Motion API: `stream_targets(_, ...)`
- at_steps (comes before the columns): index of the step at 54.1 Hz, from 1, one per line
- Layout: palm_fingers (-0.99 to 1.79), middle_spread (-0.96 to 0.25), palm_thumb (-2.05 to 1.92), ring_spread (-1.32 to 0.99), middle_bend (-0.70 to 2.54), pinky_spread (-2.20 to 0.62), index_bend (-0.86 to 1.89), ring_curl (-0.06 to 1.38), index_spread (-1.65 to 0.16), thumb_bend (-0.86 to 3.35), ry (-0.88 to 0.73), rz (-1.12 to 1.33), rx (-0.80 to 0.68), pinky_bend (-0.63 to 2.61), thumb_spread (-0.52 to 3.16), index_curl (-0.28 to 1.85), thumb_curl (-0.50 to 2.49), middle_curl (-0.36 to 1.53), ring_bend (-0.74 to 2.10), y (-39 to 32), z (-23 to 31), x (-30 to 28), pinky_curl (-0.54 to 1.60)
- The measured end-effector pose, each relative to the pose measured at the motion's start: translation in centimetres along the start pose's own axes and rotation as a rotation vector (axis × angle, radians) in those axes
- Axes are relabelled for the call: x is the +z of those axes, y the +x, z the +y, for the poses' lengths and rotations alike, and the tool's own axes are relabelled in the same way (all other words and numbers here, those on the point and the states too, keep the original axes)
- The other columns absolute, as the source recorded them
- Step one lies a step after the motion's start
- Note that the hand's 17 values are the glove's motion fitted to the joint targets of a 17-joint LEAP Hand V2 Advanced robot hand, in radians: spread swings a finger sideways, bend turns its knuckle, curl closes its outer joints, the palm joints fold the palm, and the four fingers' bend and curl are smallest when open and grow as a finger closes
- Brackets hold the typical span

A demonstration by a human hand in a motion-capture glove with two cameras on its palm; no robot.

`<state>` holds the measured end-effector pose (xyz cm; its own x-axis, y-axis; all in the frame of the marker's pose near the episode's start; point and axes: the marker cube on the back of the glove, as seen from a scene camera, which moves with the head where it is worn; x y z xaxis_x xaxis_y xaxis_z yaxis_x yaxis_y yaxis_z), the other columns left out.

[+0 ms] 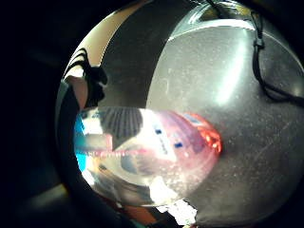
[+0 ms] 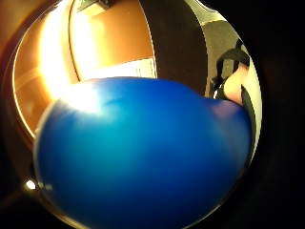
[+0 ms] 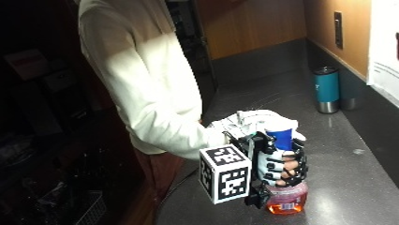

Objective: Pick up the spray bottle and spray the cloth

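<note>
A person in a pale long-sleeved top stands at the left edge of a dark grey speckled counter, smooth and faintly glossy, backed by warm wood panelling. The gloved right hand is out over the counter, its fingers curled round the neck of the spray bottle and clamped on it just below the head. The bottle stands upright, and whether its base touches the counter cannot be told. Its body is clear plastic, rounded, holding orange-pink liquid; its head is smooth blue plastic, rising above the fingers. In the little-finger-side palm view the clear body fills much of the picture, carrying a label with small blue marks too blurred to read. In the thumb-side palm view the blue head swells across nearly the whole picture, rounded and glossy. Just behind the hand lies the cloth, white, soft and crumpled in a heap on the counter. Further right, near the back wall, stands 1 teal tumbler, cylindrical with a bare metal base and dark lid.
</note>
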<state>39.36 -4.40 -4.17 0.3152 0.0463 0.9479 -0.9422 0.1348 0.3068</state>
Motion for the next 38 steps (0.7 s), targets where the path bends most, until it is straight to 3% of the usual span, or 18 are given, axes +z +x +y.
stream_targets(18,1.36,-0.13,1.07,-0.19,0.5,-0.16,0.36,0.41,-0.19,-0.03,-0.074,0.145,-0.085,0.21,0.23,0.49,0.63,0.48,0.49,-1.3,-0.2,1.9,0.31)
stream_targets(38,1.37,-0.12,1.05,-0.2,0.56,-0.21,0.43,0.44,-0.17,-0.03,-0.379,0.421,-0.397,0.25,0.01,0.53,0.69,0.5,0.53,-7.0,4.6,3.7,0.36)
